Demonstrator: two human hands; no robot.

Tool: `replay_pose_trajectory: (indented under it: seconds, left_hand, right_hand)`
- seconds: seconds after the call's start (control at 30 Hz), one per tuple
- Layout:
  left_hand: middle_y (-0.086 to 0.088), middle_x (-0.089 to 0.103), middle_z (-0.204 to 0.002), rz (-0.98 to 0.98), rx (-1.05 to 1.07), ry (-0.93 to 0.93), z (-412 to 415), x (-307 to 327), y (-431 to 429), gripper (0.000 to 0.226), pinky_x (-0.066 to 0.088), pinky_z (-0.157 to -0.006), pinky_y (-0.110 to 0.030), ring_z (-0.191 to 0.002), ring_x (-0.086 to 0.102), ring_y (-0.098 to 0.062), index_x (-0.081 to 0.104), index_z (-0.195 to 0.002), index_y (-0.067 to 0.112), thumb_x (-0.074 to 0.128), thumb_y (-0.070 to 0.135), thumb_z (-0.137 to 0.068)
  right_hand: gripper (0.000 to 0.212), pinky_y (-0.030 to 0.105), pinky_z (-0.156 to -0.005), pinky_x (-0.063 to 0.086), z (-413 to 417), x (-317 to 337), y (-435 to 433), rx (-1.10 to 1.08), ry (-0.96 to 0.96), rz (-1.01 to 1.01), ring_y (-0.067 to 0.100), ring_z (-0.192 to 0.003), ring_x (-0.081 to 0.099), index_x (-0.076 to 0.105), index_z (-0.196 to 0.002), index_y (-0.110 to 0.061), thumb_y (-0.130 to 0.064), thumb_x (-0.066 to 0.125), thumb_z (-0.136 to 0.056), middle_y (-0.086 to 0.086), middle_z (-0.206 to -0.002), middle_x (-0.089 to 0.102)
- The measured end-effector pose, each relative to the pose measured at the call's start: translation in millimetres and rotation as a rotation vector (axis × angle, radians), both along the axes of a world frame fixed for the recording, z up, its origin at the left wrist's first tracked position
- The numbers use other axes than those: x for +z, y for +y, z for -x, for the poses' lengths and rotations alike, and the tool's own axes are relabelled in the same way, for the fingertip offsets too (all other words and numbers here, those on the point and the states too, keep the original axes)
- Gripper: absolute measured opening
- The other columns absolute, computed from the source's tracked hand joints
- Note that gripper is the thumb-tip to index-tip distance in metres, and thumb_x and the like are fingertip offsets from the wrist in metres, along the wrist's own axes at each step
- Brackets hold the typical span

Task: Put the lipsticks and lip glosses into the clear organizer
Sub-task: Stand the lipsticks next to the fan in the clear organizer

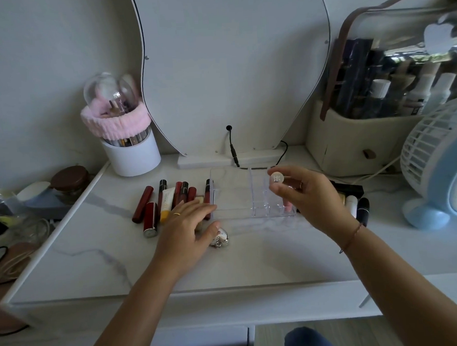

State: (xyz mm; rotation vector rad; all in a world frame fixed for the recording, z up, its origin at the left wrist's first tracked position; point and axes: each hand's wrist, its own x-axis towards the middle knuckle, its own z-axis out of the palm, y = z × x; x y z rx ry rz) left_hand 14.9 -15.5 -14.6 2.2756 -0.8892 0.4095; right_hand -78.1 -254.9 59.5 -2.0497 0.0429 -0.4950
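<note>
A clear organizer (234, 196) with several compartments stands in the middle of the white marble vanity. My right hand (311, 194) is over its right end, shut on a lip product with a round silver cap (276, 177), held upright above the right slots. A pink item (287, 205) stands in the front right slot. Left of the organizer lie several red and dark lipsticks and lip glosses (167, 200), plus a white and yellow tube (166, 203). My left hand (188, 226) rests flat by them, fingers spread, touching the organizer's left front corner. A silver item (220, 237) lies under its thumb.
A white brush holder with a pink headband (129, 149) stands back left. A mirror base (208, 159) and black cable (232, 151) sit behind the organizer. More dark and white tubes (357, 205) lie to its right. A blue fan (446, 165) and a cream cosmetics case (359, 138) fill the right side.
</note>
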Motion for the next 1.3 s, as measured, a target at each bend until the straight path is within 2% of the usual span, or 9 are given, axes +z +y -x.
replay_pose_trajectory:
  seconds: [0.1,0.17,0.43,0.6,0.73,0.83,0.93,1.1,1.3]
  left_hand:
    - [0.002,0.065,-0.12,-0.002,0.006,0.012,1,1,0,0.04,0.036,-0.107,-0.042,-0.123,0.051,-0.018,0.064,-0.117,0.023,0.058,0.041,-0.083]
    - [0.003,0.065,-0.121,-0.011,0.006,0.018,1,1,0,0.041,0.035,-0.108,-0.042,-0.124,0.049,-0.017,0.063,-0.119,0.023,0.056,0.042,-0.083]
    - [0.002,0.064,-0.122,-0.008,-0.003,0.02,1,1,0,0.04,0.038,-0.106,-0.046,-0.124,0.049,-0.016,0.062,-0.119,0.023,0.057,0.041,-0.084]
    - [0.002,0.064,-0.121,-0.003,-0.002,0.022,2,1,1,0.04,0.034,-0.109,-0.041,-0.125,0.049,-0.016,0.063,-0.119,0.023,0.058,0.041,-0.084]
    - [0.004,0.065,-0.12,-0.014,0.003,0.014,1,1,0,0.041,0.033,-0.11,-0.041,-0.124,0.05,-0.015,0.063,-0.118,0.022,0.056,0.041,-0.083]
    - [0.003,0.064,-0.121,-0.008,-0.001,0.026,0,0,1,0.041,0.034,-0.109,-0.042,-0.123,0.05,-0.014,0.063,-0.119,0.023,0.057,0.042,-0.083]
    - [0.004,0.064,-0.122,-0.014,-0.003,0.027,-1,-1,1,0.043,0.032,-0.11,-0.04,-0.125,0.049,-0.013,0.062,-0.12,0.024,0.054,0.046,-0.084]
    - [0.004,0.064,-0.121,-0.02,-0.01,0.022,0,1,1,0.044,0.031,-0.111,-0.037,-0.124,0.049,-0.011,0.062,-0.119,0.023,0.052,0.047,-0.083]
    - [0.0,0.064,-0.121,-0.015,0.002,0.024,2,3,0,0.045,0.031,-0.11,-0.036,-0.124,0.05,-0.016,0.065,-0.117,0.02,0.054,0.044,-0.082]
  right_hand:
    - [0.029,0.039,-0.07,0.057,0,3,-1,-0.018,-0.006,0.08,0.017,-0.059,0.063,0.068,-0.084,-0.018,-0.044,0.055,-0.085,-0.003,-0.07,0.069]
    - [0.031,0.035,-0.067,0.055,-1,5,-2,-0.036,-0.018,0.129,0.022,-0.056,0.062,0.066,-0.076,-0.018,-0.044,0.052,-0.088,-0.005,-0.066,0.067]
    - [0.021,0.031,-0.074,0.056,-6,2,-7,-0.048,0.011,0.186,0.02,-0.052,0.064,0.062,-0.107,-0.016,-0.025,0.059,-0.088,-0.004,-0.077,0.071]
    - [0.015,0.034,-0.08,0.055,-7,-5,-9,-0.114,0.008,0.277,0.004,-0.068,0.063,0.061,-0.1,-0.023,-0.022,0.063,-0.085,-0.012,-0.076,0.067]
    - [0.018,0.048,-0.093,0.043,-8,-11,-10,-0.148,0.012,0.407,0.016,-0.094,0.056,0.067,-0.099,-0.023,-0.026,0.068,-0.081,-0.022,-0.083,0.056]
    - [0.015,0.038,-0.087,0.047,-7,-16,-12,-0.137,0.024,0.428,0.013,-0.093,0.052,0.066,-0.096,-0.026,-0.023,0.068,-0.08,-0.024,-0.083,0.05]
    - [0.02,0.025,-0.083,0.043,-6,-20,-16,-0.152,0.027,0.401,0.012,-0.098,0.054,0.065,-0.101,-0.028,-0.023,0.067,-0.081,-0.018,-0.094,0.055]
    - [0.029,0.027,-0.089,0.045,11,-11,-48,-0.246,0.009,0.233,0.004,-0.097,0.054,0.059,-0.108,-0.036,-0.034,0.065,-0.079,-0.012,-0.109,0.06]
    - [0.052,0.04,-0.099,0.042,34,-17,-82,-0.28,0.299,0.498,0.018,-0.103,0.056,0.058,-0.122,-0.023,-0.038,0.071,-0.074,-0.001,-0.115,0.064]
